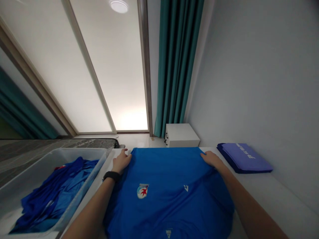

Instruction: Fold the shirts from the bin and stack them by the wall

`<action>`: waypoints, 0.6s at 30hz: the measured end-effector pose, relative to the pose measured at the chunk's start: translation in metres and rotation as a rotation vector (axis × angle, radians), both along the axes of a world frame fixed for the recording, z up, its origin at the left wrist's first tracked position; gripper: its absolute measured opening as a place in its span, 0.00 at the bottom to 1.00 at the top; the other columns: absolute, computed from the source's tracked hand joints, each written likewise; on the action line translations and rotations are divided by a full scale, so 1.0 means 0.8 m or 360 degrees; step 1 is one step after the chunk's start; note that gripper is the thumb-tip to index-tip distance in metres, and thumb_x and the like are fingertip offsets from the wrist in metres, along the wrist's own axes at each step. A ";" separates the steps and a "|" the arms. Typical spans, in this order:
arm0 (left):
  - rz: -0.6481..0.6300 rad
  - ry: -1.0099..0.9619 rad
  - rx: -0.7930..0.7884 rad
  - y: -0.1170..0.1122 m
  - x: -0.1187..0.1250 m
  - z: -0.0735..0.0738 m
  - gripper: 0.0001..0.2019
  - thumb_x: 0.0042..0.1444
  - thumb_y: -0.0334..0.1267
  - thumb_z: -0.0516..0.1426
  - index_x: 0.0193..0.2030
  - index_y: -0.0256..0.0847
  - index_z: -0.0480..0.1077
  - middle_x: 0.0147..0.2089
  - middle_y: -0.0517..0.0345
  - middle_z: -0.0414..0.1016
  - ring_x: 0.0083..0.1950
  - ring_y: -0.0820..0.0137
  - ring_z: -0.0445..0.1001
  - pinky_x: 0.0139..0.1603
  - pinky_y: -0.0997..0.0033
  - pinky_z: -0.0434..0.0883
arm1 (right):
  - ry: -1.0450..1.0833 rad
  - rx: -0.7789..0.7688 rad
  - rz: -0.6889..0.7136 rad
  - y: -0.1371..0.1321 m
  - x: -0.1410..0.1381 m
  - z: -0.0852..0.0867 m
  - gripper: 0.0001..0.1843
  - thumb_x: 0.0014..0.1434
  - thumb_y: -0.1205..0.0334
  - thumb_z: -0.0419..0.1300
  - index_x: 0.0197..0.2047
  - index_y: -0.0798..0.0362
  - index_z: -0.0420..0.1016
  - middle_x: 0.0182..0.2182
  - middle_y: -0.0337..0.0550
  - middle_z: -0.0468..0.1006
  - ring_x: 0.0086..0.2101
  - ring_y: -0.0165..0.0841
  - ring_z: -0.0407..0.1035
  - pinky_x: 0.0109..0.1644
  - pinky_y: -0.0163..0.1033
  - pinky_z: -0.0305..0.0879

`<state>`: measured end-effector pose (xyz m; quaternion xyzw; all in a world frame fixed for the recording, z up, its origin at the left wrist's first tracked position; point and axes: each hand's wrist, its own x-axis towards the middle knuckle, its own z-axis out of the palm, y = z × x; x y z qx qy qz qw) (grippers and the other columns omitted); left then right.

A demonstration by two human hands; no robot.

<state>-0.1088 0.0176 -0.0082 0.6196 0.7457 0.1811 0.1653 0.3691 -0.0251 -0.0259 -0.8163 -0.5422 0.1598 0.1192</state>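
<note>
A blue sports shirt (164, 172) lies spread on the white table in front of me, with a round red-and-white badge on one side of its front and a small white logo on the other. At its far left corner, my left hand (121, 161) pinches the fabric; a black band circles that wrist. My right hand (211, 158) grips the far right corner between thumb and fingers. The far edge runs nearly straight between both hands. Creases cross the nearer part, which reaches the bottom of the view.
To the left, a translucent plastic bin (99, 166) holds crumpled blue clothes (62, 186). Folded purple and navy garments (245, 157) lie at the right against the wall. Beyond the table (259, 189) stand a white cabinet (183, 132), a green curtain (179, 66) and frosted sliding doors (112, 66).
</note>
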 end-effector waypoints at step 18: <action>-0.0191 -0.0328 0.0061 0.016 -0.019 0.017 0.08 0.49 0.34 0.53 0.31 0.43 0.74 0.27 0.59 0.75 0.32 0.64 0.75 0.35 0.70 0.69 | 0.0184 0.0255 0.0154 0.007 -0.015 -0.001 0.30 0.55 0.70 0.50 0.62 0.59 0.68 0.55 0.56 0.75 0.53 0.48 0.70 0.59 0.52 0.61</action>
